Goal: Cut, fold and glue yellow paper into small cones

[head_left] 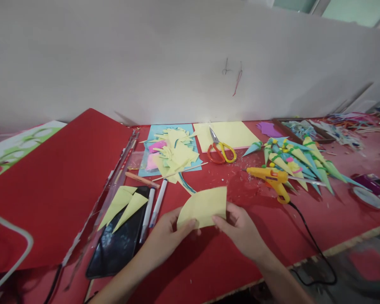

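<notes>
Between my two hands is a yellow quarter-circle piece of paper (204,207), lifted a little above the red tabletop (190,261). My left hand (167,232) pinches its lower left edge, thumb in front and fingers behind. On the other side my right hand (240,226) grips the lower right edge the same way. Two yellow paper cones (131,209) lie left of my hands on a black phone (117,240). White markers (158,202) rest beside the phone. Beyond the held paper sits a heap of yellow paper scraps (180,152).
Scissors (221,150) lie on yellow sheets (240,131) near the wall. A yellow glue gun (272,177) with a black cord is to the right, by a pile of finished paper cones (304,160). A large red board (57,185) covers the left side.
</notes>
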Demonstrator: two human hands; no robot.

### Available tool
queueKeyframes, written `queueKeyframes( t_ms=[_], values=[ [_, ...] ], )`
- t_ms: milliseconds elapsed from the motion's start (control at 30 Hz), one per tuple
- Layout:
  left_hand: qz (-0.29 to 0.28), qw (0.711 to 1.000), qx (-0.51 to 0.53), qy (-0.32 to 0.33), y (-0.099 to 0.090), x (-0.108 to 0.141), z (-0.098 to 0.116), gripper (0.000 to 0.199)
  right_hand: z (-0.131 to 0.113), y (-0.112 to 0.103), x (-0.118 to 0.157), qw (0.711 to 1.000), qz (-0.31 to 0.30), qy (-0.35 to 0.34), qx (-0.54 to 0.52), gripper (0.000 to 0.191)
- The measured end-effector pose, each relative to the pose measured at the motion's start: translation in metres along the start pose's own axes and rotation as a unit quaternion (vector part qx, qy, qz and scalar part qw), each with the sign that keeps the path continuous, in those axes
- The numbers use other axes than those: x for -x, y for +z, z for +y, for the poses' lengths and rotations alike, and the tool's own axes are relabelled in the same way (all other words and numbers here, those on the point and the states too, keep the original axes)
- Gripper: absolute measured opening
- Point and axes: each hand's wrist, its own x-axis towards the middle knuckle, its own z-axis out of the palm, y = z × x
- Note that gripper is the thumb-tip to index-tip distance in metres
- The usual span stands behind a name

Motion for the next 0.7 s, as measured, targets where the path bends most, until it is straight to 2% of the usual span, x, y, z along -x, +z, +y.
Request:
queueKeyframes(
  t_ms=[33, 67, 100, 167, 233, 300, 367, 467, 567, 700],
  values=[
    [0.039, 0.996, -0.062, 0.048, -0.001, 0.001, -0.003, 0.021, -0.001, 0.0, 0.001, 0.995, 0.035, -0.064, 0.069, 0.013],
    [0.08, 0.983, -0.132, 0.104, -0.002, 0.001, -0.005, 0.024, -0.001, -0.001, 0.001, 0.976, 0.069, -0.146, 0.143, 0.012],
    [0.117, 0.959, -0.201, 0.164, -0.003, 0.003, -0.008, 0.029, -0.002, -0.002, 0.002, 0.943, 0.093, -0.232, 0.219, 0.015],
    [0.152, 0.894, -0.321, 0.272, -0.004, 0.005, -0.012, 0.033, -0.002, -0.002, 0.004, 0.853, 0.099, -0.367, 0.359, 0.022],
    [0.143, 0.835, -0.408, 0.341, -0.003, 0.008, -0.014, 0.03, 0.001, -0.002, 0.006, 0.775, 0.082, -0.427, 0.458, 0.025],
    [0.098, 0.798, -0.468, 0.367, 0.0, 0.009, -0.015, 0.028, 0.007, -0.001, 0.007, 0.744, 0.06, -0.431, 0.507, 0.025],
    [0.034, 0.781, -0.504, 0.366, 0.004, 0.011, -0.017, 0.025, 0.015, -0.002, 0.009, 0.754, 0.022, -0.405, 0.518, 0.025],
    [-0.033, 0.783, -0.522, 0.337, 0.009, 0.017, -0.022, 0.024, 0.025, -0.009, 0.012, 0.811, -0.057, -0.332, 0.478, 0.014],
    [-0.037, 0.8, -0.518, 0.302, 0.012, 0.024, -0.027, 0.036, 0.029, -0.019, 0.016, 0.862, -0.099, -0.281, 0.41, 0.012],
    [-0.007, 0.826, -0.499, 0.261, 0.018, 0.028, -0.027, 0.038, 0.026, -0.027, 0.021, 0.9, -0.103, -0.232, 0.354, 0.008]
  ],
)
